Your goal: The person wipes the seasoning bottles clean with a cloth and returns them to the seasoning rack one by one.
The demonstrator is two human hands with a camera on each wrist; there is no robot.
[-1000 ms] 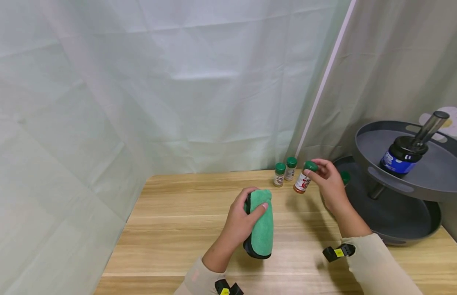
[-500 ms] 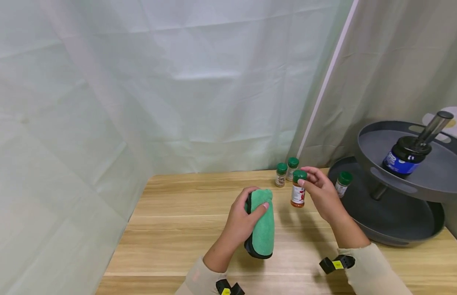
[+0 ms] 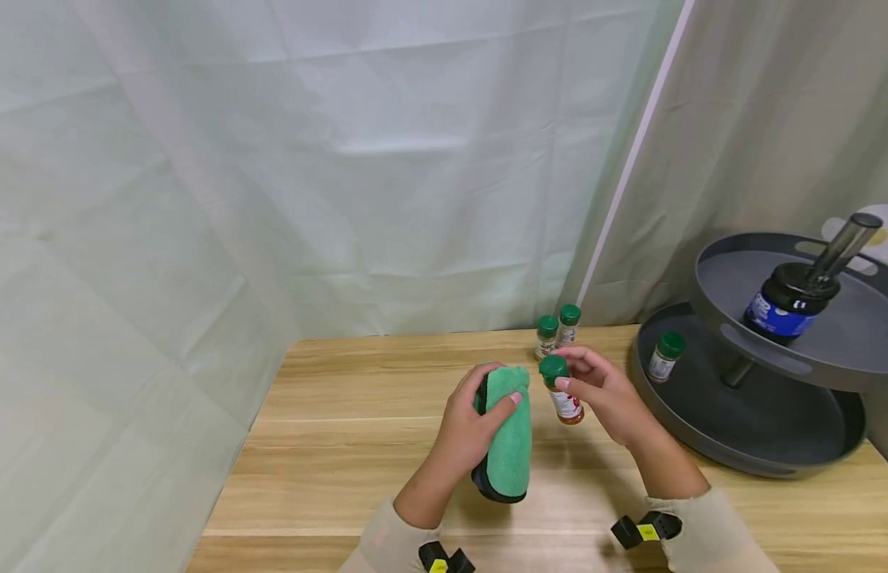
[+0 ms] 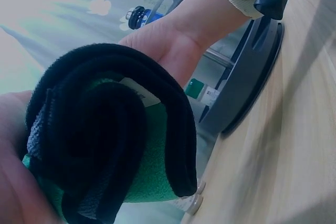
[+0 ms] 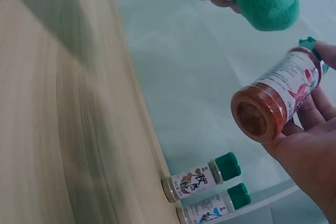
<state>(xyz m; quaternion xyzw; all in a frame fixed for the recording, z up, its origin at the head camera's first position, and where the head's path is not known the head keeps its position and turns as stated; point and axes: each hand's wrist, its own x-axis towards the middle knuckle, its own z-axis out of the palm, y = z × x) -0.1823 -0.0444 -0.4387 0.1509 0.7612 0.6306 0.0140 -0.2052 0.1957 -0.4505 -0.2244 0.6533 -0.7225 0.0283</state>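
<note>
A rolled green cloth (image 3: 511, 446) with dark edging is gripped by my left hand (image 3: 469, 426), thumb across its front, above the table. My right hand (image 3: 607, 398) pinches a spice jar (image 3: 567, 404) by its green cap, just right of the cloth. The jar is tilted, with reddish contents and a white label; its base hangs over the table in the right wrist view. Two more spice jars with green caps, a nearer one (image 5: 191, 183) and a farther one (image 5: 207, 209), stand by the table's back edge. In the left wrist view the cloth's rolled end (image 4: 105, 129) fills the middle.
A grey two-tier round tray (image 3: 759, 446) stands at the right. Its lower tier holds another green-capped jar (image 3: 664, 360); its upper tier holds a dark jar with a blue label (image 3: 780, 314). A pale curtain (image 3: 415, 199) hangs behind the wooden table (image 3: 329, 454).
My right hand has moved left and toward me with the spice jar, from near the tray to beside the cloth. The left hand and cloth have stayed almost still.
</note>
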